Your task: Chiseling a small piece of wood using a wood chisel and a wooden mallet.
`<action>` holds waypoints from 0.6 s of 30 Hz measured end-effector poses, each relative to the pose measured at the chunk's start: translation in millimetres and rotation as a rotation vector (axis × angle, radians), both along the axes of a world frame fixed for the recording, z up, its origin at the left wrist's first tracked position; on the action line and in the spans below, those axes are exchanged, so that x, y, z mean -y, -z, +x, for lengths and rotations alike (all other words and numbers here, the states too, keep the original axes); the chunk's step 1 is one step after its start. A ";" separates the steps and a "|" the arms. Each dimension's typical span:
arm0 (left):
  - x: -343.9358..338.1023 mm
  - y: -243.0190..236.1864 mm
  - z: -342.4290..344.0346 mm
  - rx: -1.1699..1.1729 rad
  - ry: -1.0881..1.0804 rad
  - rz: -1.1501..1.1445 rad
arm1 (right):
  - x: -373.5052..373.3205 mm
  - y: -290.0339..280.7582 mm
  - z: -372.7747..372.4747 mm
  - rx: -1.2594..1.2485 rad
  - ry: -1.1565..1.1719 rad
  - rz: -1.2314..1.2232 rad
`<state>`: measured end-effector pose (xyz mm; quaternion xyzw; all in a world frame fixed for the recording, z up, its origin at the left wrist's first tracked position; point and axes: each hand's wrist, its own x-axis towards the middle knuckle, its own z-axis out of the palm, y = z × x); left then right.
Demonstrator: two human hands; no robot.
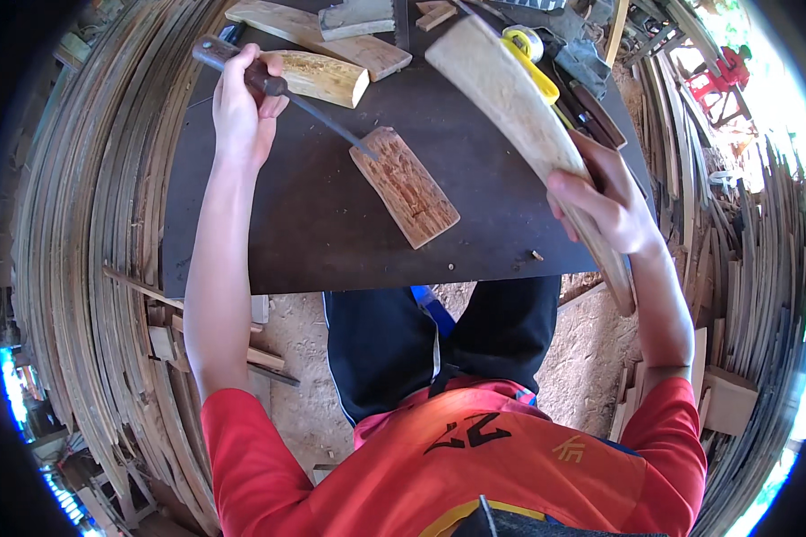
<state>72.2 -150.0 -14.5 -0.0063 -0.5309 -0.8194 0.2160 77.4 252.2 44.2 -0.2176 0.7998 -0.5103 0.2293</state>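
Observation:
My left hand (244, 112) is wrapped round the wooden handle of a chisel (324, 118) at the left of the dark table. The blade slants down to the right, and its tip appears to rest on the upper end of a small wooden board (407, 190). That board lies flat near the table's middle, its face rough with carved marks. Over the right side, my right hand (613, 201) grips the narrow end of a long, slightly curved wooden club (515, 103). The club's broad end points up and to the left, apart from the chisel.
Beyond my left hand lie a pale half-round wood block (318, 78) and a longer plank (331, 38). A yellow-handled tool (537, 72) and a grey cloth (585, 67) sit at the far right. Stacked wood strips (107, 224) flank the dark tabletop (331, 242).

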 end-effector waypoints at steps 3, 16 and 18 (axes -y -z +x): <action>-12.2 3.0 4.7 0.044 0.044 -0.118 | -20.7 13.9 16.7 -0.423 -0.116 0.250; -14.7 -7.8 -16.3 -0.073 0.018 -0.091 | -50.3 32.6 56.3 -0.700 -0.451 0.471; -7.5 -9.6 -26.5 -0.073 0.102 -0.113 | -47.9 33.8 54.7 -0.712 -0.452 0.476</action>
